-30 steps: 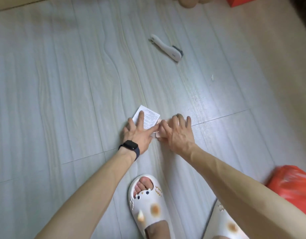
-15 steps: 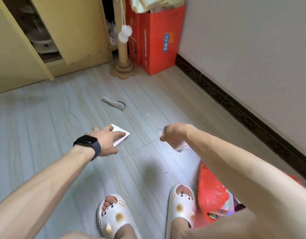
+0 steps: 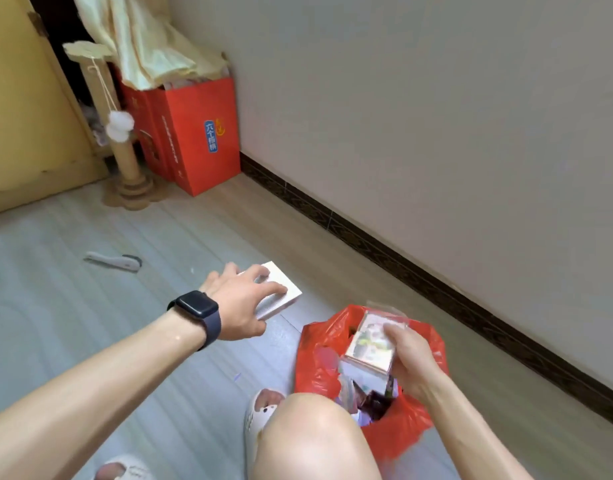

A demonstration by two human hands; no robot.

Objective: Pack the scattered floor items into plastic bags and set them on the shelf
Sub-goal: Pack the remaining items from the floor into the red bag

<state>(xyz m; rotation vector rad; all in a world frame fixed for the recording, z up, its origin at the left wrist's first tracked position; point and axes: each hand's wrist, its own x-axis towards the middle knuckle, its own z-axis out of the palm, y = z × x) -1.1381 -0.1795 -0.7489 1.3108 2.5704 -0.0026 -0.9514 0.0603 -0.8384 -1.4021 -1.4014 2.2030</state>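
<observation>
Left hand [image 3: 242, 303] grips 1 white box [image 3: 286, 296]; right hand [image 3: 410, 356] holds 1 clear-wrapped pack [image 3: 369, 344] over 1 red bag [image 3: 317, 365]. 1 brush [image 3: 114, 261] on floor [image 3: 73, 327].

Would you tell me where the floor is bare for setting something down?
Bare floor lies between the brush and the left hand, and between the red bag and the skirting board. The bag's mouth is crowded under the right hand.

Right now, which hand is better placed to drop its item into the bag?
Right. The right hand holds its pack above the open red bag; the left hand holds its box aside.
</observation>
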